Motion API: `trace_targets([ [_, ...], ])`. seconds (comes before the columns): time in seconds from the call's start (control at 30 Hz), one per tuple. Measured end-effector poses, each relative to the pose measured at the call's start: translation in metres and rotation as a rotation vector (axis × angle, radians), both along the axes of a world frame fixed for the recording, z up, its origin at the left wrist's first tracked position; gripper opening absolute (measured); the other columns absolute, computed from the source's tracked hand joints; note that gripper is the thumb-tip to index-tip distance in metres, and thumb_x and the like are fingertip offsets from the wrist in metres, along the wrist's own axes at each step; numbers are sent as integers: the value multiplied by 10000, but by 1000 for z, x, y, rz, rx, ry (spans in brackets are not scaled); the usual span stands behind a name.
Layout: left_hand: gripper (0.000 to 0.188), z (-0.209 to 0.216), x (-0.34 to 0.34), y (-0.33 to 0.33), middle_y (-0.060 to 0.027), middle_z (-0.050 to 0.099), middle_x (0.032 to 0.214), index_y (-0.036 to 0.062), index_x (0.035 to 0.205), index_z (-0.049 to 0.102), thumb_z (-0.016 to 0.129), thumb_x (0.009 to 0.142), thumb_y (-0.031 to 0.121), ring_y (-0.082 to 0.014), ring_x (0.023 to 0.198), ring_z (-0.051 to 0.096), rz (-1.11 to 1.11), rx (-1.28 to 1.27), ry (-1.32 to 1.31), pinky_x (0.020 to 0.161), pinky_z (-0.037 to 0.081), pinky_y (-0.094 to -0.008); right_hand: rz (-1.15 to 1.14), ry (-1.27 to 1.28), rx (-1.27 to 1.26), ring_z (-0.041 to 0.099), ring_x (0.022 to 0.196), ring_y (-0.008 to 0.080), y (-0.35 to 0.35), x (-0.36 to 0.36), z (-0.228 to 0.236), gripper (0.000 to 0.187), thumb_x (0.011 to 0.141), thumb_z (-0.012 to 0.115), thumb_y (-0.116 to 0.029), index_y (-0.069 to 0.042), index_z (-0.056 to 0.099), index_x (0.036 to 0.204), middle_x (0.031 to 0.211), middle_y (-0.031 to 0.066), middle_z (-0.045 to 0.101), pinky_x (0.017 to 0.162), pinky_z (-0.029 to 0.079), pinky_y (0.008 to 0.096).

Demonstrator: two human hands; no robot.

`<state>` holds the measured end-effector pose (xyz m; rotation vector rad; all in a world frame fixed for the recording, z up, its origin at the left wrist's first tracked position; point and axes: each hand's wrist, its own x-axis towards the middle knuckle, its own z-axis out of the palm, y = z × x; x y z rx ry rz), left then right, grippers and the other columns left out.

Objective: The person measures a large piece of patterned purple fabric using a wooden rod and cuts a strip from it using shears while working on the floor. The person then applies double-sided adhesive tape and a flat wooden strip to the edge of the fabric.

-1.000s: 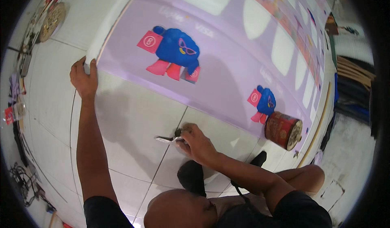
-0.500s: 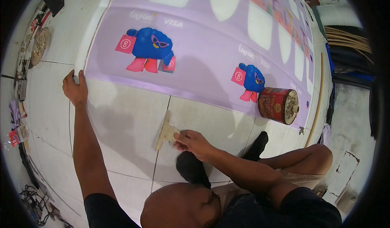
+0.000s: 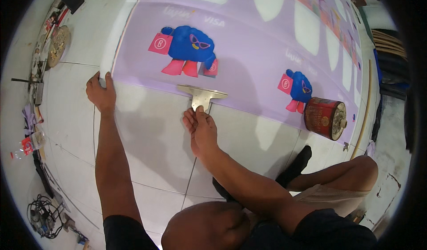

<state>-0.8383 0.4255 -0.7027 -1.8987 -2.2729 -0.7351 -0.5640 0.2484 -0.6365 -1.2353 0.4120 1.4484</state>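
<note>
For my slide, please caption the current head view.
Right hand holds a wide metal scraper at the near edge of a lilac printed sheet, left hand at its near left corner.

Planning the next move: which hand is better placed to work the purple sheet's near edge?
Probably the right hand: it holds the wide scraper at that edge of the sheet, while the left hand is at its left end.

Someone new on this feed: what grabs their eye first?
Probably the big lilac printed sheet across the upper middle, with a large blue cartoon figure toward its left. Then the metal scraper in the right hand, at the sheet's near edge, and the stained red can by its near right corner.
</note>
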Motion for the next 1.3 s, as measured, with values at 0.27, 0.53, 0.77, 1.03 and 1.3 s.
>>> trace_targets([
  [0.27, 437, 4, 5, -3, -135, 576, 1218, 75, 1194, 633, 651, 897, 396, -331, 1161, 502, 53, -55, -44, 982, 410, -457, -35, 30, 16, 611, 1009, 170, 21, -32, -4, 338, 983, 618, -337, -33, 507, 1079, 1090, 71, 608, 940, 529, 314],
  [0.53, 429, 6, -6, 2, -164, 598, 1165, 37, 1175, 634, 653, 902, 368, -354, 1132, 514, 0, 10, 39, 985, 404, -468, 285, 72, 12, 602, 836, 142, 36, -49, 11, 315, 969, 641, -357, -52, 565, 987, 946, 37, 612, 784, 528, 285],
  [0.77, 437, 86, 30, -90, -240, 586, 1301, -51, 1326, 536, 522, 1008, 248, -355, 1233, 547, 30, -94, -239, 1064, 404, -416, 1124, -170, 97, 643, 751, 171, -52, 76, 84, 446, 898, 718, -380, 27, 621, 1051, 863, 101, 668, 704, 534, 305],
  [1.03, 404, 290, 126, -438, -204, 653, 1146, -6, 1204, 604, 468, 1017, 326, -358, 1086, 609, -566, -1641, -34, 960, 475, -450, 1068, -880, -259, 685, 875, 307, -240, 267, 298, 469, 858, 700, -463, -37, 667, 1053, 969, 181, 704, 789, 535, 394],
  [1.3, 346, 525, 153, -297, -189, 672, 1060, 2, 1101, 630, 503, 979, 300, -329, 1002, 632, -664, -1457, 353, 869, 494, -464, 846, -1004, -393, 677, 941, 340, -424, 391, 609, 545, 921, 573, -551, -32, 680, 1046, 988, 175, 706, 829, 529, 431],
])
